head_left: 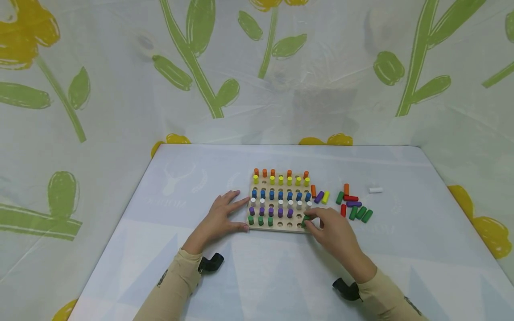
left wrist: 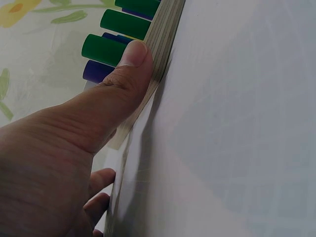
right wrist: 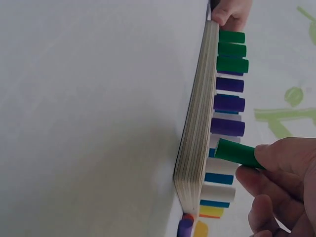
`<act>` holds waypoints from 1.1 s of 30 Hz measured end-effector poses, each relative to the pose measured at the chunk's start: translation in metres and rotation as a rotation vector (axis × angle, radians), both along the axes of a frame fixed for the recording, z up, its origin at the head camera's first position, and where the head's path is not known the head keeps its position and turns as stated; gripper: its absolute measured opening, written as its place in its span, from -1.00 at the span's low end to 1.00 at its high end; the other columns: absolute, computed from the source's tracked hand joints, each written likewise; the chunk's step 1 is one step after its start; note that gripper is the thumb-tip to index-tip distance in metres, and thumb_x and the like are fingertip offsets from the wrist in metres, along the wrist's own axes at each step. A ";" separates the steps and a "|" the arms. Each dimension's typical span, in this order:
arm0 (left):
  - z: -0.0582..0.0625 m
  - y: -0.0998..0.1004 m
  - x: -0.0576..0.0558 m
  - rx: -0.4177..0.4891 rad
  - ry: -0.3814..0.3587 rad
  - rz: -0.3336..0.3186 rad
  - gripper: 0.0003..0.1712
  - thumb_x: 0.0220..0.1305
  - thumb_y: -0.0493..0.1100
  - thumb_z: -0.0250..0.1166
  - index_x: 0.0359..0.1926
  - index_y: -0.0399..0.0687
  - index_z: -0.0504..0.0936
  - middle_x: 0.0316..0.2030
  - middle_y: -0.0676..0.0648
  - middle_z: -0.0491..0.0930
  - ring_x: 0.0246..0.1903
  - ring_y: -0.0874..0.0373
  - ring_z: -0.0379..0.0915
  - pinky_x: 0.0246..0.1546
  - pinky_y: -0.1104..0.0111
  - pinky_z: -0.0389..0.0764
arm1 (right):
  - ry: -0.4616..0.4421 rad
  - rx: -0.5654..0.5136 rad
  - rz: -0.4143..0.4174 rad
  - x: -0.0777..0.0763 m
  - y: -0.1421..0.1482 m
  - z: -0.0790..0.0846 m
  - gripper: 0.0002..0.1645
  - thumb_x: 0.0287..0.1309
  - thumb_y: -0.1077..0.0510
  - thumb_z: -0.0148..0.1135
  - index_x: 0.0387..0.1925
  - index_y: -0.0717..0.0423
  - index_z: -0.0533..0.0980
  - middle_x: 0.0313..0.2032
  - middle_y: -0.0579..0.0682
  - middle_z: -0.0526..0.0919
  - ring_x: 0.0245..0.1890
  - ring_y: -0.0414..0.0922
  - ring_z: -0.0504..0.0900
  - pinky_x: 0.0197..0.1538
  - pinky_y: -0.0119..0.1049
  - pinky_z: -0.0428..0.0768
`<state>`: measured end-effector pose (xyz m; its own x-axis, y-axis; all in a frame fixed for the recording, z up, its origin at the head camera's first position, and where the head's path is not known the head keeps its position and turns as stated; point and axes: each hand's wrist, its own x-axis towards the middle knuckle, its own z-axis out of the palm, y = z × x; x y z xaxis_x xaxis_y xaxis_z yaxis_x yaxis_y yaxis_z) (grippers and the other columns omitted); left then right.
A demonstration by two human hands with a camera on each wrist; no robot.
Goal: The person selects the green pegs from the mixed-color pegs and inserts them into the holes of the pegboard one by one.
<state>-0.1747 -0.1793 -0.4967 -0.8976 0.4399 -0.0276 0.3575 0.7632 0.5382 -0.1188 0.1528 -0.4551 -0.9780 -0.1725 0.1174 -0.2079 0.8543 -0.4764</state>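
Observation:
A wooden pegboard [head_left: 285, 229] holds rows of coloured pegs: orange at the back, then yellow, blue, white, purple, and green pegs [head_left: 261, 220] at the front left. Some holes in it are bare. My left hand [head_left: 218, 218] lies with spread fingers at the board's left side; in the left wrist view its thumb [left wrist: 133, 59] presses the board's edge beside a green peg. Between thumb and fingertips, my right hand [right wrist: 291, 168] pinches another green peg [right wrist: 234, 151], tilted and above the board near the front right corner.
Right of the board, loose pegs lie scattered on the table [head_left: 281, 276]: a yellow one [head_left: 325, 197], a white one [head_left: 375, 190], several green [head_left: 367, 216], plus red, purple and orange. A flower-patterned sheet [head_left: 321, 89] rises behind the table.

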 end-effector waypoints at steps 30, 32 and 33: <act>-0.004 -0.001 -0.002 0.001 0.004 0.009 0.08 -0.01 0.30 0.55 0.52 0.25 0.32 0.57 -0.15 0.07 0.57 -0.13 -0.19 0.57 -0.06 -0.28 | 0.033 0.009 0.104 -0.004 -0.044 -0.003 -0.75 0.12 0.06 0.54 -0.14 -0.05 0.73 -0.36 -0.17 0.69 -0.42 -0.22 0.46 -0.39 -0.39 0.54; -0.004 -0.001 -0.002 0.002 0.003 0.010 0.08 -0.01 0.30 0.55 0.52 0.25 0.33 0.56 -0.16 0.07 0.57 -0.13 -0.18 0.57 -0.07 -0.28 | 0.036 0.017 0.106 -0.005 -0.046 -0.003 -0.75 0.11 0.06 0.54 -0.15 -0.06 0.74 -0.36 -0.17 0.70 -0.42 -0.22 0.47 -0.39 -0.40 0.53; -0.003 -0.001 -0.001 0.002 0.003 0.010 0.08 -0.01 0.30 0.55 0.52 0.25 0.33 0.56 -0.16 0.07 0.57 -0.14 -0.18 0.57 -0.07 -0.28 | 0.040 0.023 0.108 -0.005 -0.047 -0.004 -0.76 0.11 0.06 0.55 -0.15 -0.06 0.74 -0.36 -0.16 0.70 -0.42 -0.22 0.46 -0.40 -0.40 0.53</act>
